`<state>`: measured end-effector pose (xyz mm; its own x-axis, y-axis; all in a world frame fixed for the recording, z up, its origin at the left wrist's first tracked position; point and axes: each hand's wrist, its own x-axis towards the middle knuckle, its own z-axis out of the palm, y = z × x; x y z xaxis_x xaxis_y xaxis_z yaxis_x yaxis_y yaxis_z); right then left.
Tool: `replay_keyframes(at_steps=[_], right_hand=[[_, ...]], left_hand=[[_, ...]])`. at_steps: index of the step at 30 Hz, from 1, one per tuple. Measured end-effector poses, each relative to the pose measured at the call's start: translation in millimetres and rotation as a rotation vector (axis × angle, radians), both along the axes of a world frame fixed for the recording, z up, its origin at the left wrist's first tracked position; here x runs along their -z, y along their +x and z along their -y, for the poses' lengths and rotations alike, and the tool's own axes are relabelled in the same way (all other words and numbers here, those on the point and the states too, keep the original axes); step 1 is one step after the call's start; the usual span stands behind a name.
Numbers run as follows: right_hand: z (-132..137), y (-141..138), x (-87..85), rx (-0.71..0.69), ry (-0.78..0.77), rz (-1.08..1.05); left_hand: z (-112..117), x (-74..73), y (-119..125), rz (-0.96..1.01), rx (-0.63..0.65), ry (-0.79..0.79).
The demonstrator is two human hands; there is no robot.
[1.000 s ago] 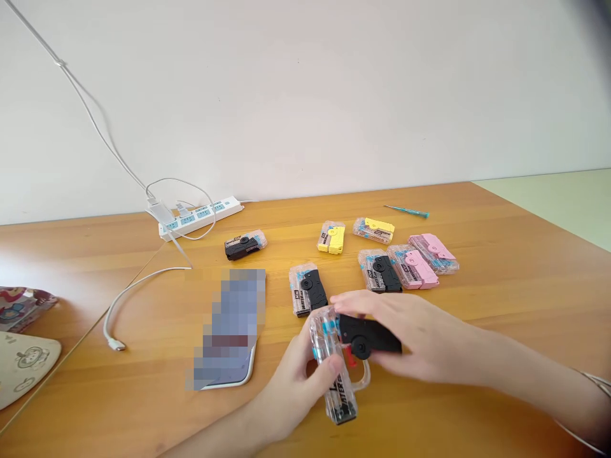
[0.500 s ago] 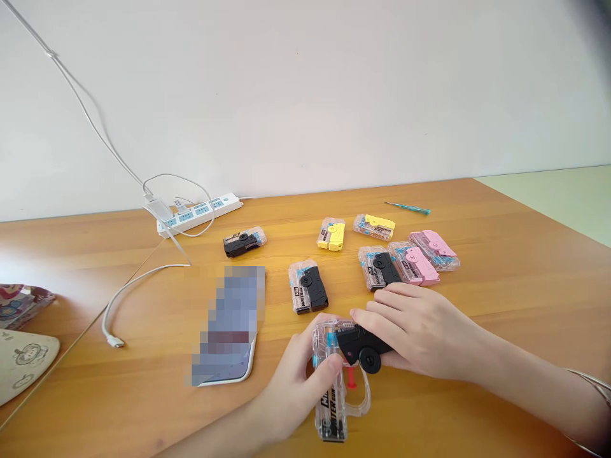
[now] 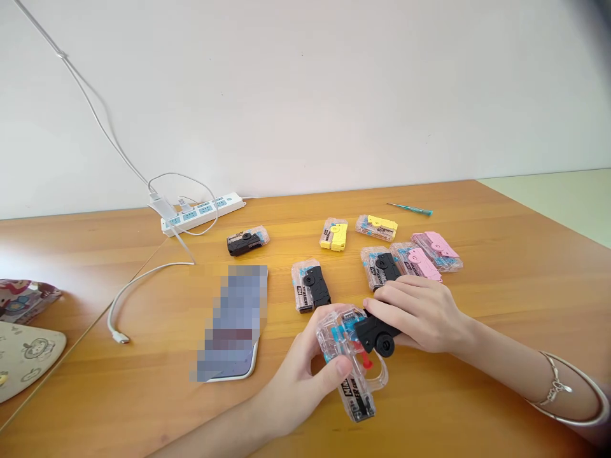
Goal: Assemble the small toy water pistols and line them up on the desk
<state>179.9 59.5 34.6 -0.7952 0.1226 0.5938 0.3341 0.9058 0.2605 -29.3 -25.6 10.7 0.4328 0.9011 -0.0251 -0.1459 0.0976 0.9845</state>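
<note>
The right grip (image 3: 420, 312) is hiding one end of the black handle (image 3: 375, 332) from me, the water gun (image 3: 356, 391) is screening fingers of the left grip (image 3: 305, 369), pixels are blurring most of the phone (image 3: 232, 324), and the left edge is clipping a glossy packet (image 3: 28, 302)

On the desk (image 3: 525, 286) lies a phone (image 3: 233, 318), its screen mostly blurred out, with a white power strip (image 3: 203, 213) behind it and a white cable (image 3: 120, 338) to its left. Well left of the phone are a shiny printed packet (image 3: 28, 300) and a pale patterned item (image 3: 35, 356); a teal-handled screwdriver (image 3: 415, 209) lies well to its right, farther back.
</note>
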Motion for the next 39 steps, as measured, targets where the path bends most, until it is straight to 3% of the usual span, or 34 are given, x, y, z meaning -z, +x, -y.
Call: replay_keyframes(at_steps=[4,9,11,16,18,22,29,34,39], right_hand=[[-9.8,8.6,-4.2,-0.037,-0.094,0.007],[-24.5,23.7,-11.0,0.107,-0.267,-0.074],[-22.8,23.5,-12.6,0.123,-0.260,-0.084],[-4.8,11.1,-16.4,0.076,-0.243,-0.030],[1.5,7.1,-18.4,0.062,-0.253,-0.028],[9.1,2.9,-21.1,0.056,-0.320,-0.026],[17.5,-6.0,-5.2,0.072,-0.403,0.002],[21.3,-11.9,3.1,0.030,-0.309,0.108],[18.0,-11.9,-5.8,0.024,-0.277,-0.024]], left_hand=[[0.5,-0.1,-2.9,-0.001,-0.018,0.009],[0.3,-1.0,-4.4,0.007,0.062,-0.058],[0.5,-2.4,-2.4,-0.119,0.091,0.053],[-0.3,-10.1,3.3,-0.713,0.156,0.471],[-1.5,-11.8,4.2,-0.813,0.174,0.557],[-4.3,-8.1,2.3,-0.800,0.131,0.576],[-4.4,1.7,-4.2,-0.444,-0.181,0.350],[-3.8,1.2,-1.3,-0.500,-0.133,0.404],[-7.4,-1.5,0.5,-0.599,-0.075,0.467]])
